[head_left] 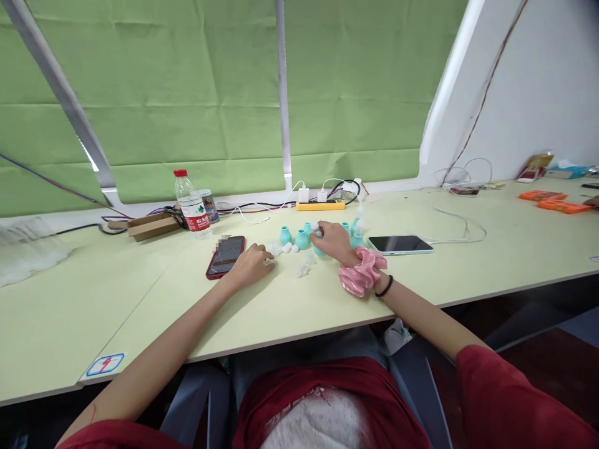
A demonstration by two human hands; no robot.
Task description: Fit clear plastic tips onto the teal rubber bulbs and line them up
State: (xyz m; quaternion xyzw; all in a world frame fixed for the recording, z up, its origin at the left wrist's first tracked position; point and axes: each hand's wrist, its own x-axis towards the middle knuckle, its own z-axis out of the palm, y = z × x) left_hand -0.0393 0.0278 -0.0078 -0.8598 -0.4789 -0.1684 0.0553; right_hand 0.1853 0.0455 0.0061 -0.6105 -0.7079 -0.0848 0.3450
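Note:
My right hand [333, 242], with a pink scrunchie [361, 272] and a dark band at the wrist, pinches a small whitish translucent piece [315, 227] above a cluster of turquoise bulb-shaped bottles. One turquoise bottle [302, 239] stands just left of those fingers, and another bottle [285, 235] is at the cluster's left end. My left hand [254, 264] rests on the table with fingers loosely bent and apart, close to several small white pieces [286, 248]. More clear pieces [303, 270] lie between my hands. Part of the cluster is hidden behind my right hand.
Beside my left hand lies a red-cased phone [226, 257]; a second phone [400, 244] lies right of the bottles. Behind them are a yellow power strip [321, 205] with chargers, a water bottle [192, 206], a can and a cardboard box [156, 226]. Orange items [564, 204] are far right.

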